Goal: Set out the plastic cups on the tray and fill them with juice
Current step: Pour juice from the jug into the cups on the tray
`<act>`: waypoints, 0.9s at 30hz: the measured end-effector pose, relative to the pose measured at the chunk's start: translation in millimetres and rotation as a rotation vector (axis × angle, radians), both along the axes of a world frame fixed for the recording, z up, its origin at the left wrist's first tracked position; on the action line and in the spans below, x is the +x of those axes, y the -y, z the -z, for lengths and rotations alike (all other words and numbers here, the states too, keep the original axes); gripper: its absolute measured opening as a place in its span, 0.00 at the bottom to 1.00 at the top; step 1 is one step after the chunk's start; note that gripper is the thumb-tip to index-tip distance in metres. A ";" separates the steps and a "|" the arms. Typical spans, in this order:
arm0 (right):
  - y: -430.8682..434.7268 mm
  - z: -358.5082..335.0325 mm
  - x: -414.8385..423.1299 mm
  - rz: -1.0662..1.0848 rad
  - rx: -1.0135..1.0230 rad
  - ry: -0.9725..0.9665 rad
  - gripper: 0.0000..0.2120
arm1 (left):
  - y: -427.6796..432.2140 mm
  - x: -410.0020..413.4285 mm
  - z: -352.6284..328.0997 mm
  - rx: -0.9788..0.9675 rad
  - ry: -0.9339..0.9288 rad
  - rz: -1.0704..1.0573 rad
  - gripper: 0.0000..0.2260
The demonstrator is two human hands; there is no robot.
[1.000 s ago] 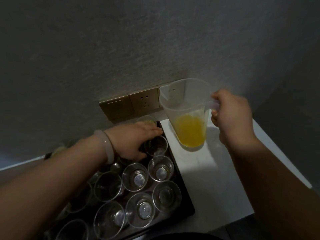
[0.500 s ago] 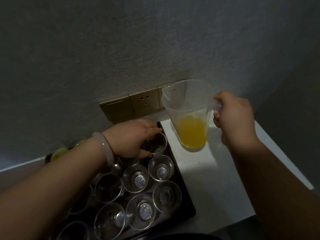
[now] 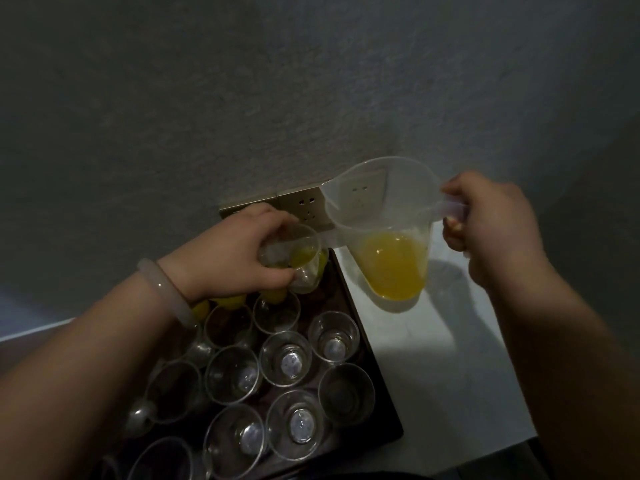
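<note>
I have my left hand [image 3: 239, 258] wrapped around one plastic cup [image 3: 298, 258], lifted off the far corner of the tray [image 3: 377, 386] and tipped toward the jug [image 3: 384, 226]; there is already a little juice in its bottom. My right hand [image 3: 491, 230] is clamped on the jug's handle, holding it in the air over the white table [image 3: 450, 358], spout just beside the cup's rim, the juice [image 3: 391, 268] pooled low in the jug. On the tray, the near cups [image 3: 284, 362] look empty, while a few yellow patches at the far edge, partly behind my wrist, suggest some are filled.

To do this pour well, I would bring the spout right over the cup's mouth before tilting further, since the gap sits above the tray edge and a drip would land there. With so little juice left, the jug needs a steep tilt, so I would roll the wrist slowly and level the cup as it fills. The thin cup will squash if squeezed, so I would keep a light grip
</note>
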State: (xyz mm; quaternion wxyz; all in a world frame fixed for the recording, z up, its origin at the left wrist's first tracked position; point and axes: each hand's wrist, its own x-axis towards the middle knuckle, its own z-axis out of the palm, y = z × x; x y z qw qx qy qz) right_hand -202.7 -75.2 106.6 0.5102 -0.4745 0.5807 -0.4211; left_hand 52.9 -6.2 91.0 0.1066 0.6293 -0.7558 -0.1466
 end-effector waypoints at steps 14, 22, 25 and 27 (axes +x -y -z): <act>-9.9 -64.0 45.6 -0.473 -0.230 -0.576 0.16 | -16.6 -0.7 -1.1 -0.048 0.155 -0.020 0.36; -18.0 -80.6 73.4 -0.495 -0.294 -0.827 0.16 | -19.9 1.0 1.5 -0.040 0.199 -0.032 0.36; -22.9 -82.3 78.6 -0.497 -0.297 -0.844 0.16 | -19.8 1.3 3.0 -0.045 0.193 -0.033 0.37; -25.6 -83.8 81.0 -0.495 -0.304 -0.858 0.16 | -19.2 1.0 3.5 -0.049 0.185 -0.029 0.37</act>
